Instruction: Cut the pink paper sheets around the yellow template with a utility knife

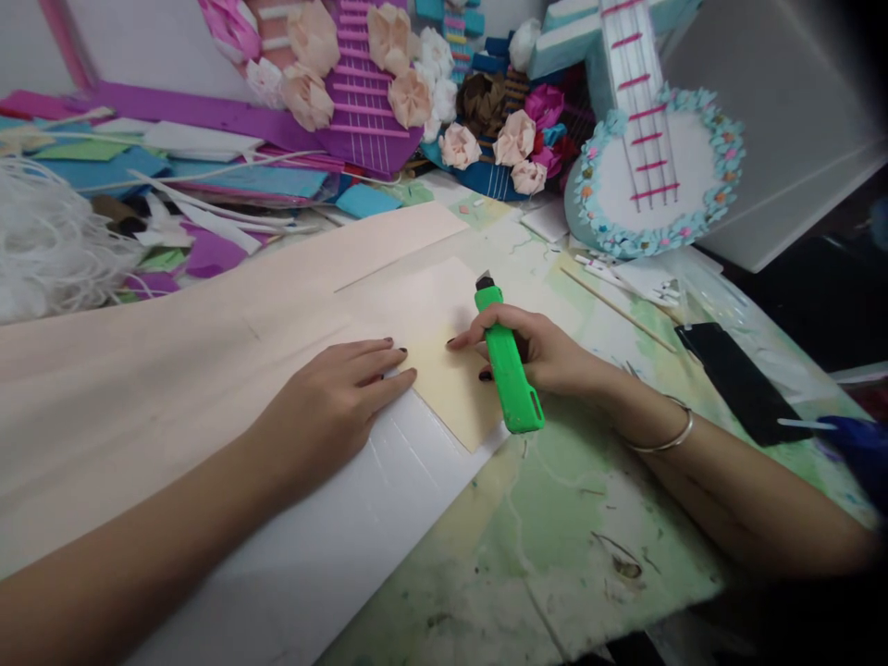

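Note:
My left hand (pixel 343 384) lies flat, fingers stretched, pressing on the edge of a small cream-yellow card (pixel 444 393). Under that card is a white foam-like board (pixel 375 518) with faint scored lines. My right hand (pixel 555 351) grips a green box cutter (pixel 511 379) between thumb and fingers. The cutter's dark blade end points up and away from the card, and its butt hangs near the card's right corner. The right index fingertip touches or hovers just over the card. A large pale peach sheet (pixel 159 370) spreads beneath my left forearm.
At the back stand decorated model instruments, one a light-blue banjo shape (pixel 648 166) edged with small flowers. Coloured foam offcuts (pixel 222 176) and a tangle of white cord (pixel 62 240) lie at left. To the right are a thin stick (pixel 617 310) and a black phone-like slab (pixel 742 379).

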`<state>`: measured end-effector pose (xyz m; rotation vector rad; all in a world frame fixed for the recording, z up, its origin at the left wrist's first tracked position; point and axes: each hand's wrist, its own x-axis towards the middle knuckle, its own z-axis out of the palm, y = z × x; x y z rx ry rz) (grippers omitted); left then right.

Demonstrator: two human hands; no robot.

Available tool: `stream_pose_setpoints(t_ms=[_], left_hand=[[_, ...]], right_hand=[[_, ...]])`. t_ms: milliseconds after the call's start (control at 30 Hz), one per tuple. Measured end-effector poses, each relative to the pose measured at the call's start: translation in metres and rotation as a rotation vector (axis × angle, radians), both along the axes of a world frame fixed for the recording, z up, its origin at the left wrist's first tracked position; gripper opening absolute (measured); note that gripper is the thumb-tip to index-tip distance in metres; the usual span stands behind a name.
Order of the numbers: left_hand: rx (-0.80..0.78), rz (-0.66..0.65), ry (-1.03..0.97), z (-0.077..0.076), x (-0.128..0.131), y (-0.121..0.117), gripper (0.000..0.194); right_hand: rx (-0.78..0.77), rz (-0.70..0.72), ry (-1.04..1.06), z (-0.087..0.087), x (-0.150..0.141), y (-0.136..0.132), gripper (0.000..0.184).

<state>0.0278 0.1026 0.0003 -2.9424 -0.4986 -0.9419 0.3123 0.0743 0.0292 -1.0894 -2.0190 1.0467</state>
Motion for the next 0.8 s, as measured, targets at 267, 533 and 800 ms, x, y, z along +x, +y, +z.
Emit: stream_pose_setpoints(t_ms=[267, 533, 800], left_hand=[[-0.016, -0.046, 0.045, 0.0022, 0.0024, -0.0039, 0.035], [-0.012, -0.037, 0.081, 0.0035, 0.0074, -0.0081, 0.034], [-0.036, -0.008, 0.075, -0.0014, 0.0049, -0.0071, 0.034]], right_hand=[[-0.071, 0.046, 0.070, -0.0001, 0.0015, 0.0017, 0.032], [-0.218, 0.089, 0.215, 0.0044, 0.0024, 0.0024, 0.018], [-0.186, 0.129, 0.220, 0.0055, 0.0045, 0.0031, 0.017]])
